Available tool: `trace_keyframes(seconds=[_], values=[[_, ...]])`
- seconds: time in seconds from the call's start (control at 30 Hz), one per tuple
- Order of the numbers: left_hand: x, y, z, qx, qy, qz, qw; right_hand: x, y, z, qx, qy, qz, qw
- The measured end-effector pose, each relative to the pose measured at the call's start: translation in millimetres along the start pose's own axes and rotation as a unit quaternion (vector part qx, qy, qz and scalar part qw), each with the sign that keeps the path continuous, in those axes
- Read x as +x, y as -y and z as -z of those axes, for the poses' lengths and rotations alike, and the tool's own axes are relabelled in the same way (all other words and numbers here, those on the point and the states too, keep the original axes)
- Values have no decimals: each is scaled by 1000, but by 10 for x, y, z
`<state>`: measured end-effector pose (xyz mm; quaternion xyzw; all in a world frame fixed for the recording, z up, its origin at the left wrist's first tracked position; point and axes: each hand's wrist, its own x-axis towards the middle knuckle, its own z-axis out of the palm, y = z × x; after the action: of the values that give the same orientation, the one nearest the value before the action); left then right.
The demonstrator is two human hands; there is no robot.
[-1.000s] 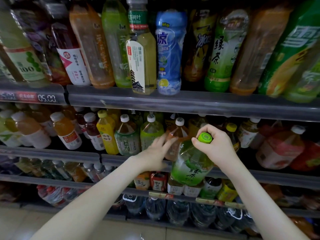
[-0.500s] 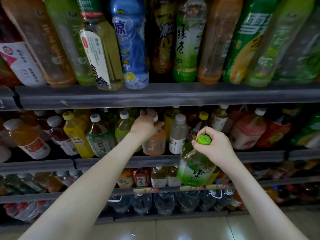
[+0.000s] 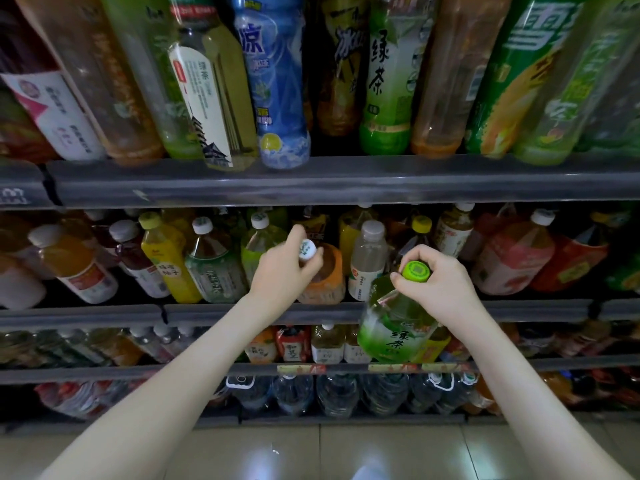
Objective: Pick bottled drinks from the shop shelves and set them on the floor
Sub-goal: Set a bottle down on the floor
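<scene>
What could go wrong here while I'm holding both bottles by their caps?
1. The right hand holds the green tea bottle only by its cap, off the shelf; it might slip and drop.
2. The left hand pinches the orange bottle by its cap between close neighbours; pulling could tip the clear bottle.

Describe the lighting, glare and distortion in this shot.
Head view: dim overall; wide-angle lens splays the top-shelf bottles outward; glare spot on the floor tiles; green tea bottle in the right hand reads sharp, frame edges blur.
</scene>
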<state>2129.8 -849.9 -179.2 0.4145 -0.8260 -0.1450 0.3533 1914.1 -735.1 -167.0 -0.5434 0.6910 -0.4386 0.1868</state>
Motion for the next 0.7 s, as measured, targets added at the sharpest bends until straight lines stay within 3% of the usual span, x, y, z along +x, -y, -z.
trace_keyframes(seconds=[0.17, 0.43, 0.7], values=[[-112, -187, 236, -16, -20, -15, 1000, 28, 56, -153, -9, 11, -3, 1000], [-673, 82, -91, -46, 125, 52, 990, -230, -98, -364, -51, 70, -20, 996], [-1399, 194, -567, -12, 207, 155, 966, -577, -657, -707, -93, 175, -66, 978]])
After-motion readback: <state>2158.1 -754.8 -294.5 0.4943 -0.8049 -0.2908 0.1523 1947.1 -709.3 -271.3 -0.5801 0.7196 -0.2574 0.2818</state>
